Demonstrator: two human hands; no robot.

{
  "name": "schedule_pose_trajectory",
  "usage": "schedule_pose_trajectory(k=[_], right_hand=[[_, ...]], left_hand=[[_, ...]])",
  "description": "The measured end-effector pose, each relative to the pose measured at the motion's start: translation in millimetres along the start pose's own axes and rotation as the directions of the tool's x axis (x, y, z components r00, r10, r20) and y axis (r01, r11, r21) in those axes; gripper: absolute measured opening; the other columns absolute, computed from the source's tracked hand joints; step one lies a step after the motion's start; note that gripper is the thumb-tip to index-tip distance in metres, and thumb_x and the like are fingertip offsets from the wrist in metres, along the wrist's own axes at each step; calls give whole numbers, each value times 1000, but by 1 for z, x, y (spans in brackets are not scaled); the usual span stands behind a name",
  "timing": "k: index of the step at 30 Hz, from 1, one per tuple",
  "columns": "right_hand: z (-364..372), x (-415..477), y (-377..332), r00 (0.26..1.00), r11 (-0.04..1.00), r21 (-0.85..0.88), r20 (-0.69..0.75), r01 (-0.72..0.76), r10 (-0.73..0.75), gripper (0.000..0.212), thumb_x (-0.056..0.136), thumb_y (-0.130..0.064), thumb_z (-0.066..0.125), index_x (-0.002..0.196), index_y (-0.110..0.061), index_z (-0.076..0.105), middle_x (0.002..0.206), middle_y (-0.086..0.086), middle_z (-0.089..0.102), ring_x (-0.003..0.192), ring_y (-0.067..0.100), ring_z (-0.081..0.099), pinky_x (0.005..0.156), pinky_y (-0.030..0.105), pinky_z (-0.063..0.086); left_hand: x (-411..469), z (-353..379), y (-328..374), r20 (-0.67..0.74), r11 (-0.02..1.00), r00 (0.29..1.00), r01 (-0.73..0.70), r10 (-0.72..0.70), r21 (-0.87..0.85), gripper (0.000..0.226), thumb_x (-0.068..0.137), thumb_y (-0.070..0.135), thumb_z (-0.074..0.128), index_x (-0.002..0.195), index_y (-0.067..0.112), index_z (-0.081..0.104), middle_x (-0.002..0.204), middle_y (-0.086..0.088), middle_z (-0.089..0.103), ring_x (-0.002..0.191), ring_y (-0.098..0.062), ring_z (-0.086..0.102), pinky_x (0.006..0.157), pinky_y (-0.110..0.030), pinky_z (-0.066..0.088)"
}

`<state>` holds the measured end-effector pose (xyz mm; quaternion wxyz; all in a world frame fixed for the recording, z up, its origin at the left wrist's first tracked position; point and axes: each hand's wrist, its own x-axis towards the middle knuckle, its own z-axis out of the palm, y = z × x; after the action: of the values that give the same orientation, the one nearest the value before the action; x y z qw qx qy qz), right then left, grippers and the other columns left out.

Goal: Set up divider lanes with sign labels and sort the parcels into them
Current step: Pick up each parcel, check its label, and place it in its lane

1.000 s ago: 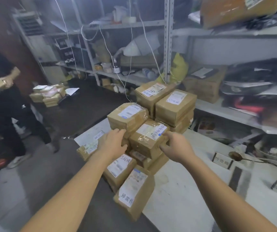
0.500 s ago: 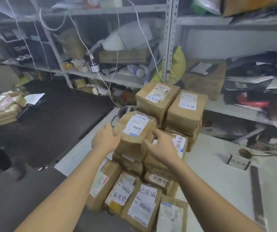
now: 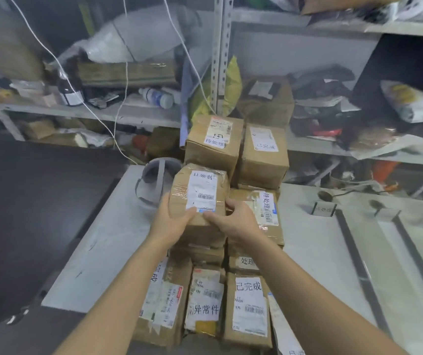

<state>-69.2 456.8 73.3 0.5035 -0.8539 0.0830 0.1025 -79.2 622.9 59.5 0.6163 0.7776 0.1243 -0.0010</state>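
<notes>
A pile of brown cardboard parcels [image 3: 250, 303] with white labels covers the middle of the white table [image 3: 108, 242]. On top of it sits a taped parcel [image 3: 200, 190], which both hands hold. My left hand [image 3: 170, 221] grips its left side. My right hand [image 3: 233, 221] grips its right front corner, thumb on the label. Two more parcels [image 3: 214, 142] stand stacked at the back. To the right, a small sign label [image 3: 323, 208] stands at the head of dark divider strips [image 3: 353, 254] lying on the table.
Grey metal shelves [image 3: 221, 52] behind the table hold bags, boxes, a bottle [image 3: 158, 97] and hanging white cables. A grey ring-shaped object [image 3: 154, 180] lies left of the pile. Dark floor [image 3: 26, 201] runs along the table's left edge.
The view has swung right and closer to the pile. My hands moved from the lower parcels up to the top taped parcel and now hold it from both sides.
</notes>
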Motion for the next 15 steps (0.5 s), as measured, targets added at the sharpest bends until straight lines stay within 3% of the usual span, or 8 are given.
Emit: schedule_pose_trajectory(k=[3, 5, 7, 11, 15], right_hand=[[3, -7, 2, 1000, 995, 101, 9, 19, -20, 38, 74, -37, 83, 107, -32, 66, 102, -13, 73, 92, 10, 70, 82, 39, 61], [5, -16, -1, 999, 989, 138, 2, 51, -52, 40, 74, -38, 83, 110, -30, 68, 103, -13, 74, 93, 8, 70, 82, 38, 61], [2, -25, -5, 996, 979, 183, -14, 92, -91, 44, 74, -37, 83, 115, -29, 69, 103, -14, 74, 93, 6, 70, 82, 37, 61], [-20, -46, -11, 987, 947, 276, -28, 162, -161, 38, 75, -31, 83, 111, -32, 69, 103, -12, 75, 95, 6, 70, 82, 36, 61], [-59, -75, 1, 974, 938, 264, -83, 226, -211, 46, 68, -42, 82, 111, -34, 70, 102, -16, 75, 95, 3, 70, 83, 36, 61]], left_hand=[[-8, -5, 2, -19, 999, 999, -38, 38, -1, 58, 88, 24, 72, 137, 32, 44, 124, 9, 61, 112, -12, 59, 80, -24, 52], [-13, -12, 5, -25, 998, 998, -61, 61, -4, 62, 86, 27, 74, 139, 36, 44, 125, 10, 63, 113, -13, 60, 91, -36, 55], [-20, -18, 12, -30, 996, 996, -89, 88, -13, 64, 84, 30, 76, 138, 41, 44, 122, 14, 65, 111, -11, 62, 93, -42, 55], [-43, -18, 38, -44, 987, 986, -162, 162, -1, 70, 79, 34, 80, 138, 42, 44, 121, 15, 65, 109, -10, 64, 91, -42, 57], [-84, 11, 67, -61, 971, 969, -238, 238, 5, 69, 79, 28, 82, 138, 32, 46, 119, 11, 64, 107, -7, 63, 88, -34, 57]])
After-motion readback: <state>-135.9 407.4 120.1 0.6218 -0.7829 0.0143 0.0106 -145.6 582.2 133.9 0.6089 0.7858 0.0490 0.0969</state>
